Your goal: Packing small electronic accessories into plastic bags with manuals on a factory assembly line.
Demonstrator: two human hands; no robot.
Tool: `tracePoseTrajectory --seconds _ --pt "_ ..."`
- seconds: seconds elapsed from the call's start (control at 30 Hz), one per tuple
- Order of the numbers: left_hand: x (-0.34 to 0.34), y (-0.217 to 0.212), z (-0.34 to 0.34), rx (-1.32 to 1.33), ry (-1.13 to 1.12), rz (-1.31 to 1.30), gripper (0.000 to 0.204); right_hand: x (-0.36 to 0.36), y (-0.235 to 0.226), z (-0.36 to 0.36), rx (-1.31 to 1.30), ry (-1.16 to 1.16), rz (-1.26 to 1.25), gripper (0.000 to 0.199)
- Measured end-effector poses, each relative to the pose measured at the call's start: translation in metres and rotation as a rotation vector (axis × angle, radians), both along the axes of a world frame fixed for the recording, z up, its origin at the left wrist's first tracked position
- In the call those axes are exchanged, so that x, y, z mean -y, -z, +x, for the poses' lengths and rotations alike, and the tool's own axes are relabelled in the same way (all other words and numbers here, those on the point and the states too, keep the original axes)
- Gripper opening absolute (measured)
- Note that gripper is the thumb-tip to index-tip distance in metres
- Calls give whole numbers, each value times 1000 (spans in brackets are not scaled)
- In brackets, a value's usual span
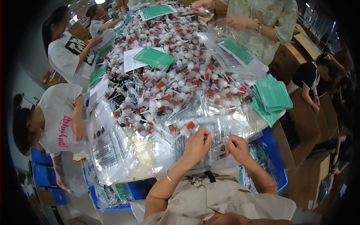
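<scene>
left hand (198,145) and right hand (239,149) are hovering lower middle, curled in; can't tell what's held; pinching plastic (214,150) gently should help

The fingertips of the left hand (197,144) are being hidden by its own curl; whether anything is being held in it or in the right hand (239,150) is not being revealed. Much of the counter (144,168) is being covered by heaped bottles (161,84), and one blue bin (275,153) is being partly hidden beneath it. A co-worker (258,13) is being cut off by the top edge. Print on the green cards (276,94) is being shown too small.
</scene>
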State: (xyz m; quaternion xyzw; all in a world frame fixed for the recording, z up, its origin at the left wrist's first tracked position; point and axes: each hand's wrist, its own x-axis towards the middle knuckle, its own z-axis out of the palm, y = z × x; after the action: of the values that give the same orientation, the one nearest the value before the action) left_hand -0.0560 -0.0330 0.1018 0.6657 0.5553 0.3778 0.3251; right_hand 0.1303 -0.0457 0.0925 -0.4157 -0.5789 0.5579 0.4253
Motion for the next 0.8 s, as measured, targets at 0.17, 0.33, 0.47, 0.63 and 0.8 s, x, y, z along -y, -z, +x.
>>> tracePoseTrajectory --seconds 0.17,0.33,0.47,0.63,0.8 --pt "8 -4 8 -2 294 178 18 0 3 -6 -41 -68 -110 25" --pt "1 -5 -15 -88 175 70 45 0 5 9 68 -42 -106 28" --pt "-8 -4 -44 -33 62 62 57 -1 26 50 473 54 -51 26" --pt "-5 17 -40 92 188 108 61 -36 -41 25 692 184 331 18" --pt "-7 43 -36 -95 216 291 61 -137 -90 -83 574 -77 756 24"
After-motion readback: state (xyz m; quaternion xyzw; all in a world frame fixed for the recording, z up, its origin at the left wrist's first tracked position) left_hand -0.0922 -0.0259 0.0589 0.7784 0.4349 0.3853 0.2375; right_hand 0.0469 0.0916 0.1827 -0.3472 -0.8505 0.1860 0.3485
